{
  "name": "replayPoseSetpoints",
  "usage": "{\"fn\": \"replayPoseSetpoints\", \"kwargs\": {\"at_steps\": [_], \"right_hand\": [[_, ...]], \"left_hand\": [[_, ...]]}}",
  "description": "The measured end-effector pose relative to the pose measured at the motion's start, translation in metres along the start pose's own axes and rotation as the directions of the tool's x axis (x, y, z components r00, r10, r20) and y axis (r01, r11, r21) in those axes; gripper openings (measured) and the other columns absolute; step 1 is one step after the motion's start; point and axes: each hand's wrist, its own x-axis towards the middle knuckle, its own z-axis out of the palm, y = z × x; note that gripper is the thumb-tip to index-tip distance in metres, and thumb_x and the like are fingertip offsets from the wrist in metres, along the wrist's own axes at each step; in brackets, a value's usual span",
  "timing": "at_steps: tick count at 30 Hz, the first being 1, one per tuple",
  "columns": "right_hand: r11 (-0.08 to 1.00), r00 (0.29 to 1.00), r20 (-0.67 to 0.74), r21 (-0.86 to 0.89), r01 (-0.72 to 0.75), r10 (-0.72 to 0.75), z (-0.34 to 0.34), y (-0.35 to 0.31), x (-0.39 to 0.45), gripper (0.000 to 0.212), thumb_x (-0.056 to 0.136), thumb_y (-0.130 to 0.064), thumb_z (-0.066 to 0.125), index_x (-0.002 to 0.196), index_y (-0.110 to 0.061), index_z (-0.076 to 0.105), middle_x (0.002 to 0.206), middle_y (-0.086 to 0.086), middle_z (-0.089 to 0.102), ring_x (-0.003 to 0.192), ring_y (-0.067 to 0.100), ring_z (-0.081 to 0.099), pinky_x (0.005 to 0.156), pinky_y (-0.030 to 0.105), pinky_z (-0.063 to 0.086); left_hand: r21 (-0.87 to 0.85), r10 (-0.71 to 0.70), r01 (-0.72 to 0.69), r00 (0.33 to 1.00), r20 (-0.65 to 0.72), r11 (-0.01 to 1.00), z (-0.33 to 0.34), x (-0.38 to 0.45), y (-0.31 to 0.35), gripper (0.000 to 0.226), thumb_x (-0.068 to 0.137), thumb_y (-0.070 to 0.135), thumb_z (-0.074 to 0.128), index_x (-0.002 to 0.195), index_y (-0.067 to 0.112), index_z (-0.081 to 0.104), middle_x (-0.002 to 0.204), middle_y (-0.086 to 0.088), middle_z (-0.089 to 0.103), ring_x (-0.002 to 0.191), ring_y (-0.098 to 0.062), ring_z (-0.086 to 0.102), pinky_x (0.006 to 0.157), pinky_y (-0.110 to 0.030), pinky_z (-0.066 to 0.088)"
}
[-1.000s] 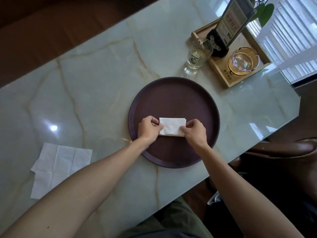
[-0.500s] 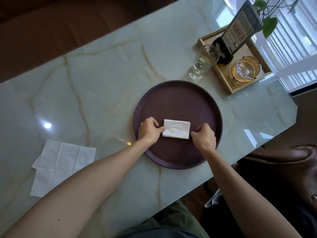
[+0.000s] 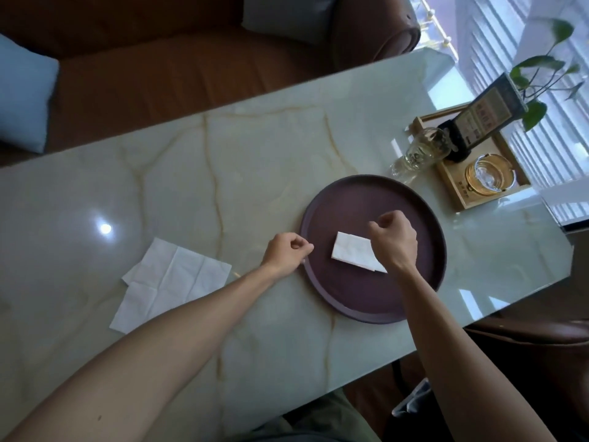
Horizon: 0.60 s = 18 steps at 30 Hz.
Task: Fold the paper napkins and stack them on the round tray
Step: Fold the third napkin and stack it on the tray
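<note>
A folded white napkin [image 3: 352, 254] lies flat near the middle of the round dark purple tray [image 3: 350, 295]. My right hand [image 3: 395, 240] hovers over the napkin's right end, fingers curled shut, holding nothing. At the tray's left rim is my left hand [image 3: 287, 255], clear of the napkin, with its fingers loosely closed and empty. Unfolded white napkins [image 3: 169, 283] lie flat on the marble table [image 3: 191, 193] to the left of the tray.
A drinking glass [image 3: 420, 153] stands just beyond the tray. To its right a wooden tray [image 3: 459, 189] holds a glass ashtray [image 3: 489, 178] and a menu stand [image 3: 481, 118]. A brown sofa with cushions runs behind the table; the table's right edge is close.
Both hands have let go of the folded napkin, which stays on the tray. My left hand has drawn back to the tray's left rim and my right hand has lifted. The camera has swung left.
</note>
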Motion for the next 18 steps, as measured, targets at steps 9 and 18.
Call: {"fn": "replayPoseSetpoints", "kwargs": {"at_steps": [9,18], "right_hand": [[0.979,0.97,0.132,0.0,-0.206,0.204,-0.012,0.086,0.0,0.019,0.076,-0.002,0.043,0.06,-0.012,0.044,0.057,-0.001,0.04,0.058,0.021,0.037,0.049,0.029,0.028],[0.965,0.949,0.219,0.083,-0.25,0.227,-0.009,0.101,0.018,0.021,0.075,-0.003,0.043,0.058,-0.016,0.04,0.058,-0.001,0.039,0.056,0.018,0.035,0.053,0.03,0.027]], "left_hand": [[0.119,-0.031,0.013,0.988,0.153,0.993,0.047,0.019,0.025,0.032,0.09,0.01,0.064,0.067,0.026,0.048,0.077,-0.004,0.054,0.08,-0.02,0.049,0.071,-0.027,0.034],[0.189,0.007,-0.041,0.984,0.177,0.981,0.073,0.023,0.046,0.024,0.085,0.003,0.054,0.066,0.013,0.043,0.064,-0.003,0.037,0.062,-0.018,0.032,0.058,-0.033,0.024]]}}
